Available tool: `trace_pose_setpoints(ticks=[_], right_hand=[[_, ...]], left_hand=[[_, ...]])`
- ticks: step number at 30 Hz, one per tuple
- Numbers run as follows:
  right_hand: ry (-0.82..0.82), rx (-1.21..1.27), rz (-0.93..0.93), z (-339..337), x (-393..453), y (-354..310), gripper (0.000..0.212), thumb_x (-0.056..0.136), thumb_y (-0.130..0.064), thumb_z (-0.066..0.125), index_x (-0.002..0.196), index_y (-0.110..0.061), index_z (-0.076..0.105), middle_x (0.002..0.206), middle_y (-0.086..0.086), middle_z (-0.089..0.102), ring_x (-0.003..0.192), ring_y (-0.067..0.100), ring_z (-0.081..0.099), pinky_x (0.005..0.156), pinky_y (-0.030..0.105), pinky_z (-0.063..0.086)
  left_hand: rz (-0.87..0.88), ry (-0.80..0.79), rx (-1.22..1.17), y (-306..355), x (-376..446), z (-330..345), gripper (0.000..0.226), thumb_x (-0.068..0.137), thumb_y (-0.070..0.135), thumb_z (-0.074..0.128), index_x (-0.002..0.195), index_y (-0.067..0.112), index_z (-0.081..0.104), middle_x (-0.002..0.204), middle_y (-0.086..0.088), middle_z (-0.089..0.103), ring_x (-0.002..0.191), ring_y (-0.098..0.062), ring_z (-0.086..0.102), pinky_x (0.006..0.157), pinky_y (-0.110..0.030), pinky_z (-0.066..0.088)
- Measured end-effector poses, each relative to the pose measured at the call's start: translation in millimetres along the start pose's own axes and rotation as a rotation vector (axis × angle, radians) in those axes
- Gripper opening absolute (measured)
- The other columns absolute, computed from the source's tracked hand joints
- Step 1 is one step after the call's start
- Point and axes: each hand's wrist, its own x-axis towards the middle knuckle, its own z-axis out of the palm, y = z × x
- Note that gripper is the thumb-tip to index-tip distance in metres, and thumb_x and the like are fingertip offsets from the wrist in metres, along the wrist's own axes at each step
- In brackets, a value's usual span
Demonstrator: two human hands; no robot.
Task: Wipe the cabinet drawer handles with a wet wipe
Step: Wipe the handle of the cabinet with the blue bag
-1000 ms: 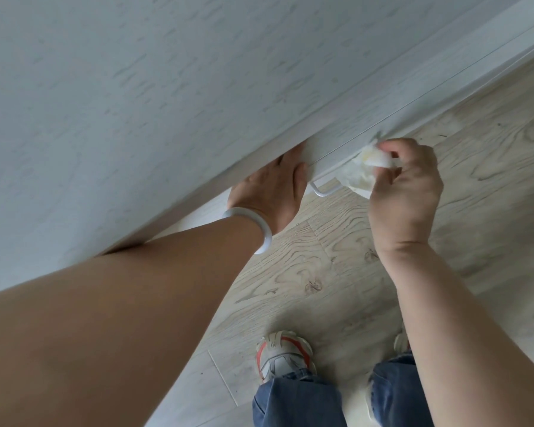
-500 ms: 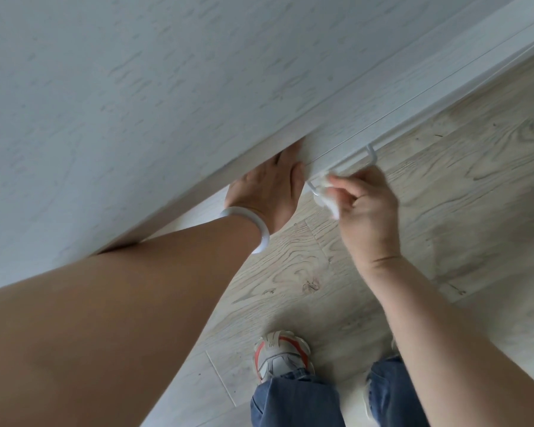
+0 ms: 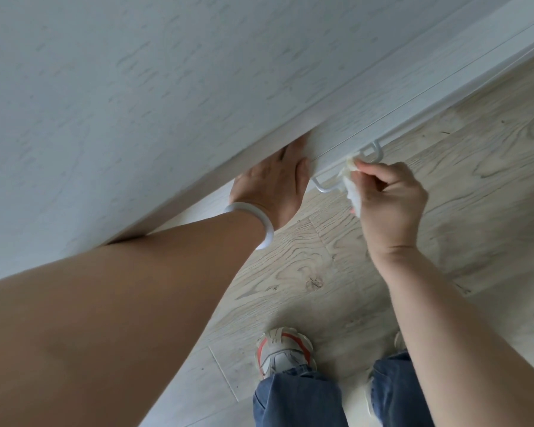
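Note:
A white bar handle (image 3: 326, 187) sticks out from the drawer front (image 3: 346, 140) of a pale wood-grain cabinet (image 3: 136, 87), seen from above. My right hand (image 3: 389, 201) pinches a crumpled white wet wipe (image 3: 350, 186) and holds it against the middle of the handle's bar. My left hand (image 3: 273, 183), with a pale bangle on the wrist, presses flat with straight fingers on the drawer front just left of the handle. Its fingertips are hidden under the cabinet top's edge.
Light wood-look floor (image 3: 475, 195) runs along the cabinet's foot. My shoes (image 3: 282, 349) and blue jeans (image 3: 299, 399) stand directly below the handle. The cabinet top fills the upper left of the view.
My right hand slid the wipe from the handle's right end to its left end, then back toward the middle. The handle's left end now shows bare. My left hand stayed put.

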Motion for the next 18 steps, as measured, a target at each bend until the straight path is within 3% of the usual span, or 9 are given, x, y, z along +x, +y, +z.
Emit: trace_pose_setpoints(ticks=[2, 4, 6, 8, 10, 12, 14, 18], right_hand=[[-0.107, -0.077, -0.072, 14.7, -17.5, -1.4, 0.011, 0.086, -0.016, 0.069, 0.09, -0.023, 0.077, 0.086, 0.008, 0.066, 0.071, 0.022, 0.066, 0.061, 0.037, 0.056], [-0.238, -0.128, -0.124, 12.8, -20.8, -3.4, 0.011, 0.088, -0.015, 0.068, 0.094, -0.015, 0.077, 0.087, 0.005, 0.068, 0.075, 0.018, 0.066, 0.069, 0.031, 0.055], [-0.206, -0.1, -0.05, -2.4, -0.8, -0.8, 0.012, 0.086, -0.019, 0.07, 0.095, -0.021, 0.077, 0.085, 0.003, 0.071, 0.074, 0.017, 0.067, 0.066, 0.031, 0.055], [-0.043, -0.055, 0.046, -18.2, 21.7, 3.9, 0.011, 0.082, -0.024, 0.071, 0.092, -0.028, 0.076, 0.084, 0.004, 0.073, 0.07, 0.022, 0.068, 0.061, 0.036, 0.055], [0.015, 0.001, 0.096, -15.4, 19.5, 3.4, 0.009, 0.081, -0.024, 0.072, 0.086, -0.031, 0.075, 0.083, 0.008, 0.073, 0.066, 0.024, 0.067, 0.055, 0.035, 0.053], [-0.071, 0.042, 0.089, 3.0, -6.3, -1.2, 0.009, 0.083, -0.022, 0.072, 0.085, -0.03, 0.075, 0.079, 0.01, 0.071, 0.066, 0.022, 0.066, 0.057, 0.033, 0.052], [-0.177, -0.001, 0.069, 12.2, -28.4, -9.1, 0.009, 0.088, -0.023, 0.069, 0.091, -0.021, 0.077, 0.076, 0.006, 0.071, 0.062, 0.013, 0.064, 0.056, 0.022, 0.049], [-0.236, -0.124, 0.14, 6.2, -19.1, -25.0, 0.015, 0.089, -0.025, 0.068, 0.092, -0.015, 0.078, 0.067, 0.001, 0.07, 0.037, 0.006, 0.055, 0.037, 0.013, 0.038]], left_hand=[[-0.001, -0.002, -0.002, -0.8, 0.0, 0.4, 0.053, 0.104, 0.038, 0.016, 0.155, 0.032, 0.003, 0.158, 0.006, 0.027, 0.139, -0.026, 0.038, 0.11, -0.047, 0.033], [0.002, -0.002, -0.009, -2.0, 0.1, 1.1, 0.053, 0.104, 0.038, 0.017, 0.155, 0.033, 0.003, 0.158, 0.007, 0.025, 0.14, -0.025, 0.037, 0.111, -0.046, 0.033], [0.005, 0.006, -0.001, -2.2, 0.6, 1.4, 0.053, 0.104, 0.038, 0.017, 0.155, 0.033, 0.002, 0.158, 0.007, 0.025, 0.138, -0.026, 0.039, 0.11, -0.047, 0.034], [0.011, 0.021, 0.027, -1.3, 1.2, 2.1, 0.054, 0.104, 0.038, 0.016, 0.155, 0.032, 0.001, 0.158, 0.006, 0.024, 0.137, -0.027, 0.04, 0.108, -0.048, 0.036], [0.02, 0.037, 0.062, -1.5, 1.9, 2.6, 0.054, 0.104, 0.037, 0.016, 0.155, 0.03, 0.001, 0.159, 0.004, 0.023, 0.139, -0.026, 0.038, 0.109, -0.047, 0.035], [0.027, 0.042, 0.082, -3.3, 3.0, 3.5, 0.055, 0.104, 0.037, 0.017, 0.156, 0.028, 0.001, 0.16, 0.003, 0.02, 0.143, -0.024, 0.031, 0.114, -0.045, 0.027], [0.029, 0.048, 0.104, -5.5, 3.4, 5.9, 0.056, 0.103, 0.038, 0.016, 0.156, 0.028, -0.001, 0.162, 0.002, 0.015, 0.146, -0.023, 0.023, 0.118, -0.042, 0.018], [0.084, 0.087, 0.182, -8.8, 7.1, 7.4, 0.056, 0.103, 0.039, 0.014, 0.156, 0.025, 0.001, 0.164, 0.0, 0.002, 0.151, -0.022, 0.006, 0.121, -0.044, 0.006]])
